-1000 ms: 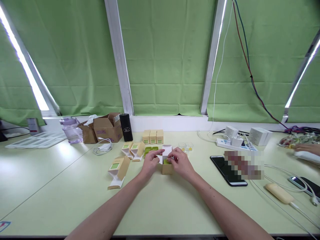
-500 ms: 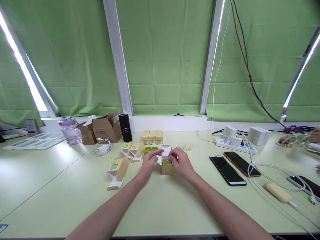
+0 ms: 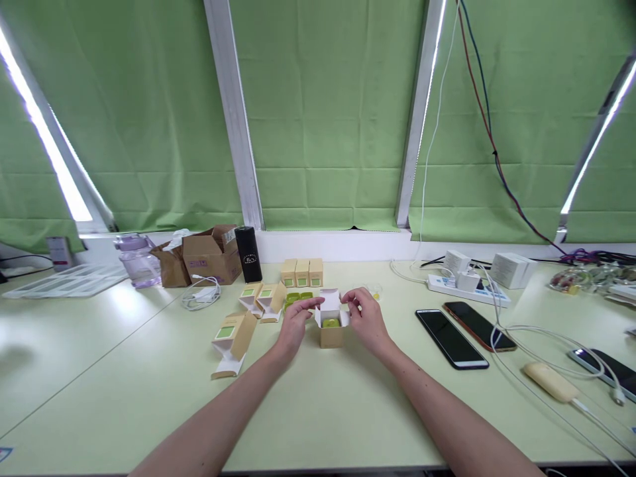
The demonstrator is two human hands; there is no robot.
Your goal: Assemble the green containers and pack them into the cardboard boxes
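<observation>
A small kraft cardboard box (image 3: 330, 339) stands upright before me, its white-lined lid flap (image 3: 330, 301) raised at the back and its side flaps spread. Inside it sits a small green object (image 3: 330, 323). My left hand (image 3: 295, 323) is at the box's left side, open, its fingers stretched towards the raised flap. To the right, my right hand (image 3: 366, 319) is beside the right side flap (image 3: 344, 318), fingers bent and a little apart, with nothing visible in them. Several green pieces (image 3: 299, 297) lie behind my left hand.
Three closed kraft boxes (image 3: 302, 272) stand at the back; opened ones (image 3: 234, 338) lie at left. Small clear pieces (image 3: 373, 291) lie behind my right hand. Two phones (image 3: 452, 339) (image 3: 479, 326), white cables and a power strip (image 3: 468, 290) are at right.
My right hand has drawn slightly up and right, away from the box, so the right side flap now shows. My left hand has barely moved. Another person's hand at far right has left view.
</observation>
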